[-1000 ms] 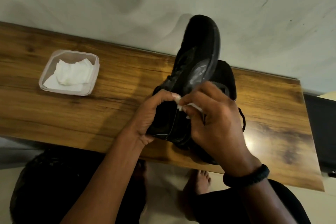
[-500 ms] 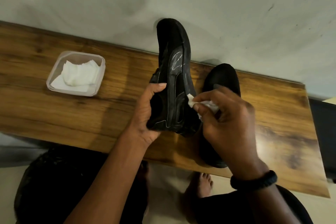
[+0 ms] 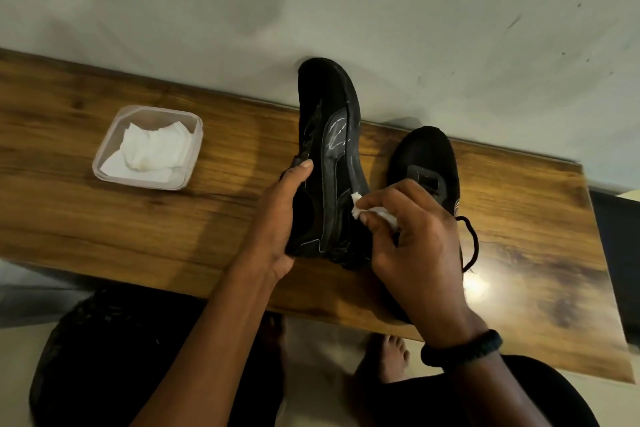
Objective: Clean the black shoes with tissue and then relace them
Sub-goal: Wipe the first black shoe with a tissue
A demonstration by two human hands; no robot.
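My left hand (image 3: 277, 218) grips the heel end of a black shoe (image 3: 329, 135) held above the table, its toe pointing away and its side with pale marks facing me. My right hand (image 3: 415, 236) pinches a small white tissue (image 3: 367, 210) and presses it against that shoe's side near the heel. The second black shoe (image 3: 427, 156) lies on the table to the right, partly hidden by my right hand, with a loose black lace (image 3: 471, 243) trailing from it.
A clear plastic tub (image 3: 194, 156) holding white tissues (image 3: 152, 149) stands on the wooden table (image 3: 69, 211) at the left. A pale wall runs behind the table. A dark object sits past the table's right end. My legs and bare feet are below the front edge.
The held shoe has turned from steeply tilted right to nearly straight, toe away. My right hand with the tissue shifted from the heel area to the shoe's side.
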